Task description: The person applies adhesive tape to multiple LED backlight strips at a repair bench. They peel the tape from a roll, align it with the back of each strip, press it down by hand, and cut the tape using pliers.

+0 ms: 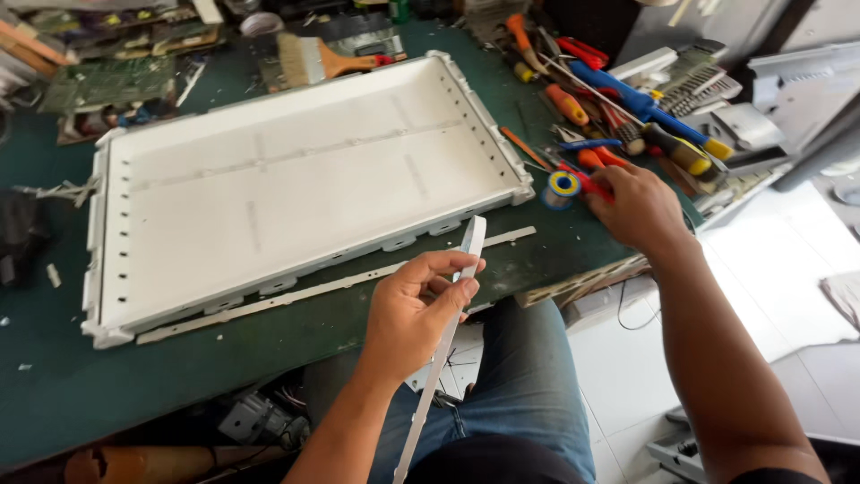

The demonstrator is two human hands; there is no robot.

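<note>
My left hand (pixel 414 309) grips a long thin white strip (pixel 469 242) that runs from above my fingers down past my knee. My right hand (pixel 638 208) reaches to the table's right side and closes around a red-handled tool (pixel 593 185), beside a small blue and yellow spool (pixel 563 187). A large white shallow panel tray (pixel 305 184) lies on the green table (pixel 107 385) in front of me. A second white strip (pixel 322 289) lies on the table along the tray's near edge.
A heap of screwdrivers and pliers (pixel 618 112) with orange, blue and yellow handles fills the right end of the table. A wooden-handled brush (pixel 313 58) and circuit boards (pixel 107 85) lie at the back. White floor tiles show at the right.
</note>
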